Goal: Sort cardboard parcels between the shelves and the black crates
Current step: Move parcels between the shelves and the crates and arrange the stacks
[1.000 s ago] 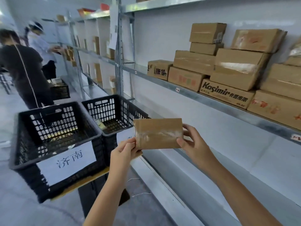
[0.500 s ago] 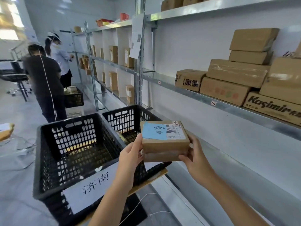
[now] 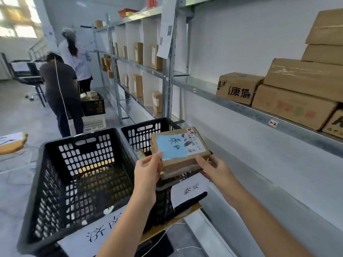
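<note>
A left crate (image 3: 79, 140), black, is seen on the left, and a right crate (image 3: 141, 134) is set touching it. The parcel (image 3: 178, 162) is held up over the near rim of the right crate. Its left edge is gripped by the left hand (image 3: 146, 175). Its right end is gripped by the right hand (image 3: 213, 167), with the thumb on the side and the fingers tucked below. The hands are kept apart by the parcel. Further right, brown boxes (image 3: 297, 80) are stacked on the shelf (image 3: 202, 90).

The parcel could be dropped in the wrong crate, since the two are side by side. It could also be caught on the rim and tipped to the floor if it is let go too soon. A small packet (image 3: 140, 153) already inside could be hit.

On the left crate, a white sign (image 3: 104, 236) is marked 济南. On the parcel, a blue sticker (image 3: 171, 146) is hand-written and seems to say 泰安. The barcode label (image 3: 194, 143) beside it is too small to be read. The right crate's sign (image 3: 189, 190) is printed 泰安, so a match is likely. A shelf tag (image 3: 273, 123) is marked 1-2.
</note>
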The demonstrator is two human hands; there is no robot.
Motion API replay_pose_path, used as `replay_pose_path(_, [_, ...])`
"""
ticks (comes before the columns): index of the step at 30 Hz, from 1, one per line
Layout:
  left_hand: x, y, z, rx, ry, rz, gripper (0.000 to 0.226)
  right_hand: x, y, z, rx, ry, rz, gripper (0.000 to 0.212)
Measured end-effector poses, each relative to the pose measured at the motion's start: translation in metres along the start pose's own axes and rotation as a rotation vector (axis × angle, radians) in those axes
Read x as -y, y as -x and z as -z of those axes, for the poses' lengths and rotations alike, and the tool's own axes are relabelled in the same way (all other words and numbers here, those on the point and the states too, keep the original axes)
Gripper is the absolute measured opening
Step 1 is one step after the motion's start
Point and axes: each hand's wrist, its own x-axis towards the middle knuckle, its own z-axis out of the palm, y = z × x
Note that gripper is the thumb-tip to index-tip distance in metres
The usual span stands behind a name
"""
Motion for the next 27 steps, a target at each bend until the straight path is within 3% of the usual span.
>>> replay_pose_path(5, [0.005,-0.049,-0.024,-0.085,0.064,-0.033,0.041,0.003,-0.078,-0.003,0.122,-0.404,-0.22,0.077])
replay_pose_path(7, [0.008,-0.066,-0.037,-0.104,0.08,-0.044,0.047,0.003,-0.106,-0.006,0.261,-0.472,-0.236,0.072])
replay_pose_path(10, [0.014,-0.096,-0.063,-0.106,0.082,-0.065,0.068,0.003,-0.152,-0.009,0.407,-0.503,-0.218,0.067])
replay_pose_path(15, [0.017,-0.139,-0.087,-0.088,-0.06,-0.11,0.1,0.01,-0.223,0.001,0.466,-0.547,-0.187,0.064])
replay_pose_path(18, [0.015,-0.155,-0.084,-0.141,-0.304,-0.144,0.092,0.006,-0.26,0.007,0.477,-0.511,-0.209,0.064])
replay_pose_path(23, [0.021,-0.169,-0.06,-0.183,-0.515,-0.174,0.079,-0.008,-0.302,0.007,0.476,-0.384,-0.249,0.065])
replay_pose_path(27, [0.034,-0.18,-0.041,-0.211,-0.695,-0.187,0.072,-0.029,-0.324,-0.006,0.478,-0.279,-0.282,0.053])
